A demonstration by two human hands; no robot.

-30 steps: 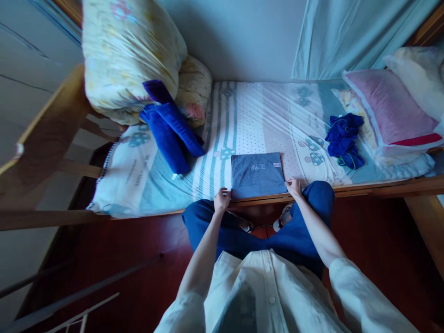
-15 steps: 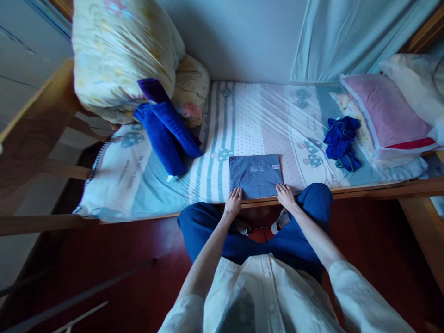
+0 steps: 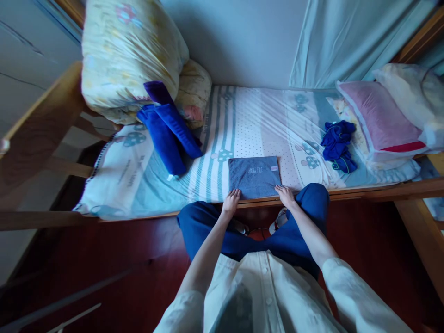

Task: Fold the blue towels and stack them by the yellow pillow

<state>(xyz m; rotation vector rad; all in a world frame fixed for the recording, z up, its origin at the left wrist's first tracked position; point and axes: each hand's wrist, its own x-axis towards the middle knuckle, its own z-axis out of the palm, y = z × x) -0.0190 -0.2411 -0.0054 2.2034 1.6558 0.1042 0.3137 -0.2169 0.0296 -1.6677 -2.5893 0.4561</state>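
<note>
A grey folded towel (image 3: 254, 175) with pale lettering and a small light label lies flat at the bed's front edge. At its near left corner, my left hand (image 3: 231, 201) rests with the fingers stretched out over the cloth. My right hand (image 3: 286, 196) lies at the near right corner in the same way, fingertips touching the towel's edge. Both hands look open; their thumbs are hard to make out.
The bed sheet (image 3: 249, 120) is striped and mushroom-patterned. Rolled blue cloths (image 3: 169, 138) lie left, beside a yellow floral bundle (image 3: 132, 55). Crumpled blue cloth (image 3: 338, 145) and a pink pillow (image 3: 391, 115) lie right. A wooden bed rail (image 3: 385, 188) runs in front.
The head view has shifted slightly. Both hands stay at the towel's near corners, and the towel still lies flat.
</note>
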